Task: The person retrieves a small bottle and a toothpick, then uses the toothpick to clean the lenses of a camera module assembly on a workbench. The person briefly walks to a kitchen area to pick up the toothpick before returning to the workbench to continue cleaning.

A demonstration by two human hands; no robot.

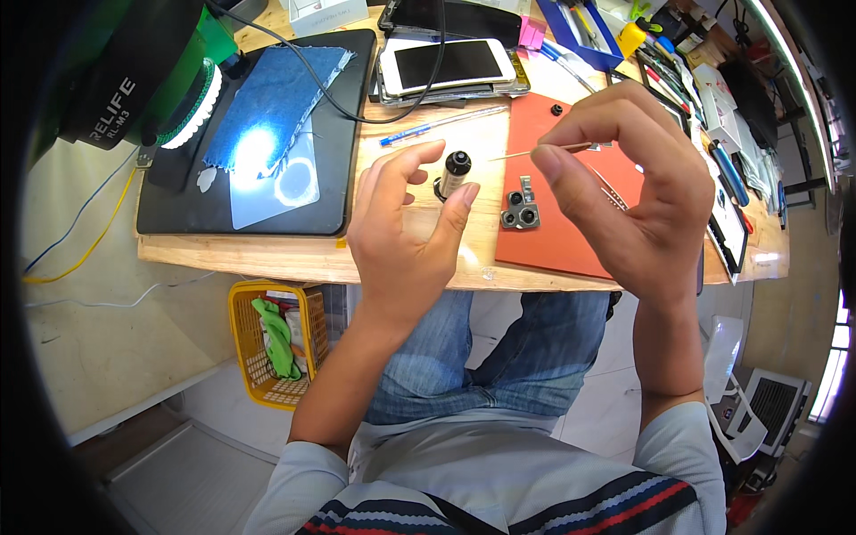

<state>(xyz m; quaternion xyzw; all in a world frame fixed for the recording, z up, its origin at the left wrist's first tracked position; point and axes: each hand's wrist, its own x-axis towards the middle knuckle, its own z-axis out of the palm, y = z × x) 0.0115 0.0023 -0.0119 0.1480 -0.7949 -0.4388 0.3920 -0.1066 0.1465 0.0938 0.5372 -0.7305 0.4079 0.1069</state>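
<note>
My right hand (637, 178) is closed, with thumb and forefinger pinching a thin wooden toothpick (513, 156) whose tip points left toward a small dark bottle (454, 174). The bottle stands uncapped on the wooden table. Around its near left side my left hand (401, 223) is held with fingers and thumb apart; I see nothing gripped in it. A phone camera module (520, 212) with several lenses lies on an orange-red mat (544, 248), between the two hands. Tweezers (611, 192) lie on the mat, partly behind my right hand. A small black cap (556, 110) sits farther back.
A blue-and-clear pen (441, 126) lies behind the bottle. Farther back is a white phone (448, 67) on a stack. At left, a microscope (147, 80) lights a blue cloth (276, 98) on a black pad (357, 98). A yellow basket (239, 330) stands below the table edge.
</note>
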